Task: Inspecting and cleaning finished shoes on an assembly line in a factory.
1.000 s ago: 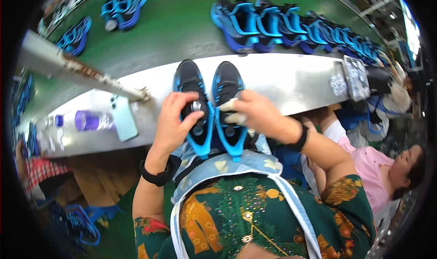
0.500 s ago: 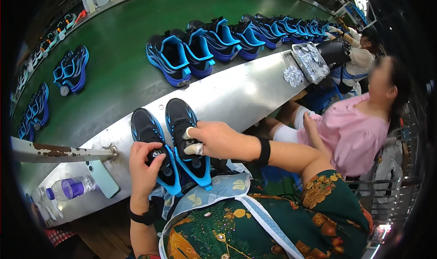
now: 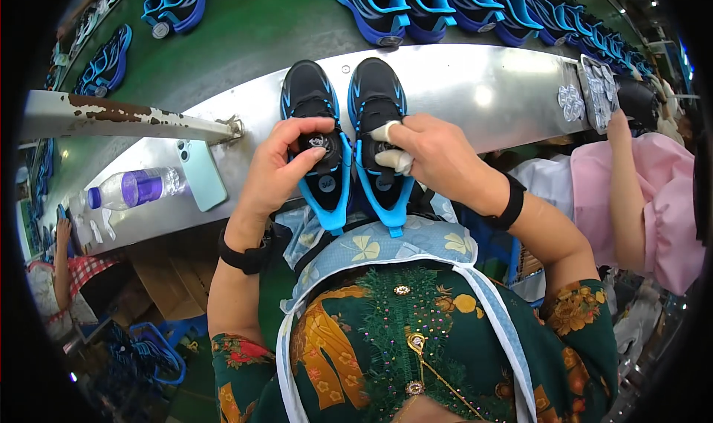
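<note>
Two black and blue sneakers (image 3: 310,89) (image 3: 376,89) stand side by side in front of me, toes pointing away and heels against my apron. My left hand (image 3: 278,163) has thumb and forefinger at either edge of the left sneaker's tongue, which bears a round badge (image 3: 317,142). On the right sneaker, my right hand (image 3: 438,154) is closed at the tongue. Pale finger cots cover its thumb and a finger, and they partly hide that tongue. Round labels show on both insoles.
A rusty white post (image 3: 148,118), a mint phone (image 3: 202,174) and a bottle with a purple label (image 3: 137,188) are at left. Rows of similar sneakers (image 3: 453,7) line the green belt (image 3: 252,29). At right, a person in pink (image 3: 631,200) reaches to a tray (image 3: 598,89) of silvery pieces.
The view has turned, so the sneakers now sit higher and further right. Both hands stay at the tongues. The person in pink now has an arm stretched to the tray.
</note>
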The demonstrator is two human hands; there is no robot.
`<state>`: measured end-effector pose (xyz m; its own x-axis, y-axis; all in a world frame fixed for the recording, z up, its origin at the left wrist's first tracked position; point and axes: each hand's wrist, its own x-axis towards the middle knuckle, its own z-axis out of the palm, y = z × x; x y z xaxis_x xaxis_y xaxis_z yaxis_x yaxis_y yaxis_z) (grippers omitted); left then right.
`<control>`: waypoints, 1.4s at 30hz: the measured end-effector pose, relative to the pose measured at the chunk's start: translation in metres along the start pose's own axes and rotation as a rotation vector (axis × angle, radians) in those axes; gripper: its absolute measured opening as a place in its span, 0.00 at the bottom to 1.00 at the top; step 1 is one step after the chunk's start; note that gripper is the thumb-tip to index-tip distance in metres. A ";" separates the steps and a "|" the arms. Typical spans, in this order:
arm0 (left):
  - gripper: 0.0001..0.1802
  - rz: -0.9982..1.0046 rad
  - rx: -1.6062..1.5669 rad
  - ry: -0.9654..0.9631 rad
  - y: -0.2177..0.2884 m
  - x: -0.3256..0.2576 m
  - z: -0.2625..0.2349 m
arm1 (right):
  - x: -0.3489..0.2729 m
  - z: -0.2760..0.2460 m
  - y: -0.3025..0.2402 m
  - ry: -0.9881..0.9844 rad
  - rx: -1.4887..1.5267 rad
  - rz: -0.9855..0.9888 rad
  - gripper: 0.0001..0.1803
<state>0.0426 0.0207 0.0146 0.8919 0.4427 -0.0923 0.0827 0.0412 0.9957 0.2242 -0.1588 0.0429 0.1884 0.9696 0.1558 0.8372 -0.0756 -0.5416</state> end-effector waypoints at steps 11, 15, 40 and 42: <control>0.19 -0.056 0.076 0.034 0.001 -0.001 -0.008 | -0.008 0.006 -0.001 0.151 -0.108 0.006 0.14; 0.20 0.125 0.659 -0.005 0.013 0.004 0.004 | -0.007 0.001 0.009 0.109 -0.120 0.061 0.15; 0.22 -0.053 0.303 -0.062 0.001 -0.001 -0.011 | -0.006 0.000 0.007 -0.015 0.387 0.082 0.11; 0.21 -0.042 0.284 -0.041 0.004 -0.002 -0.007 | -0.013 0.020 0.014 0.224 -0.015 0.087 0.10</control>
<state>0.0381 0.0260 0.0184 0.9019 0.4088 -0.1392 0.2360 -0.1968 0.9516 0.2228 -0.1682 0.0168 0.3682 0.8837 0.2891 0.8200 -0.1620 -0.5490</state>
